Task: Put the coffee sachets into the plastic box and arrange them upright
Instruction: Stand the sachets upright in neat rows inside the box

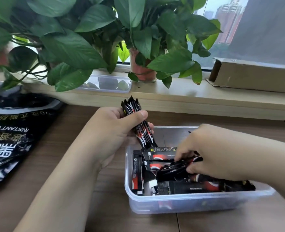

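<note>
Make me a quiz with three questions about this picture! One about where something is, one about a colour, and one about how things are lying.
1. Where is the big black coffee bag?
A) on the table, left of the plastic box
B) inside the box
C) on the windowsill

2. What colour are the sachets mostly?
A) yellow
B) blue
C) black with red

3. How do the sachets in the box lie?
A) all upright in rows
B) flat, in a jumble
C) stacked on a lid

Answers:
1 A: the bag lies flat on the wood beside the box.
2 C: the wrappers are black with red patches.
3 B: they lie crosswise; only the bundle that the left hand grips points up.
</note>
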### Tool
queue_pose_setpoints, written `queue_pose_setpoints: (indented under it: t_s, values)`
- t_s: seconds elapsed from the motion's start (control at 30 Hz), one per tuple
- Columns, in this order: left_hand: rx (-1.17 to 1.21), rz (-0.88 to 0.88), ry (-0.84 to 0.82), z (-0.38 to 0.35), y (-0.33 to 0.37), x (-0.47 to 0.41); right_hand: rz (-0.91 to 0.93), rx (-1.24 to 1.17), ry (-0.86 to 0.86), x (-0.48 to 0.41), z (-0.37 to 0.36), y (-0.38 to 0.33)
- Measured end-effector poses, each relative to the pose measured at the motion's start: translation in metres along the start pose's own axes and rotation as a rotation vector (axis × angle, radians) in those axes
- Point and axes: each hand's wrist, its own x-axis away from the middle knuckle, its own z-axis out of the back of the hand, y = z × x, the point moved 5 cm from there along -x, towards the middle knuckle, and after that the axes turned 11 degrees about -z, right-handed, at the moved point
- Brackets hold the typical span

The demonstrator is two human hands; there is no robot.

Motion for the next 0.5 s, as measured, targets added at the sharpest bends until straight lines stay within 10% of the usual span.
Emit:
queue_pose_setpoints:
  t_s: [0.5]
  values:
    - [0.059,-0.027,0.014,0.003,0.000,0.000,-0.231,-0.682,0.339,0.031,0.029,0.038]
